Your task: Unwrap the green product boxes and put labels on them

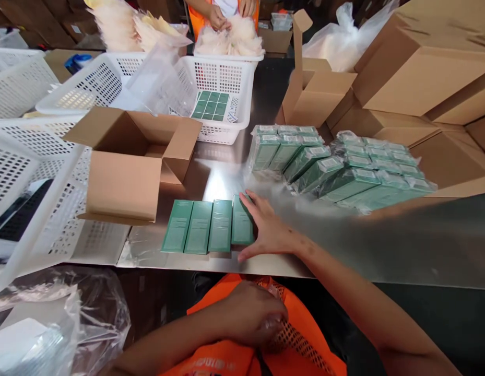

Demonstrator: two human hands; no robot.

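Note:
Four... several green boxes (199,227) lie side by side in a row near the table's front edge. At the right end of that row, my right hand (271,230) is spread around the last green box (241,222), fingertips at its far end and thumb by its near end. Whether it grips the box is hard to see. My left hand (253,313) is closed low against the orange vest (305,334), with crumpled clear plastic wrap (271,325) showing at its fingers. Farther right stand wrapped packs of green boxes (379,167), some leaning.
An open cardboard box (122,185) stands left of the row. White baskets (226,133) fill the left and back, one holding green-printed sheets (211,105). Large cartons (426,68) are stacked at right. Across the table, a person's hands (219,18) handle pale packets.

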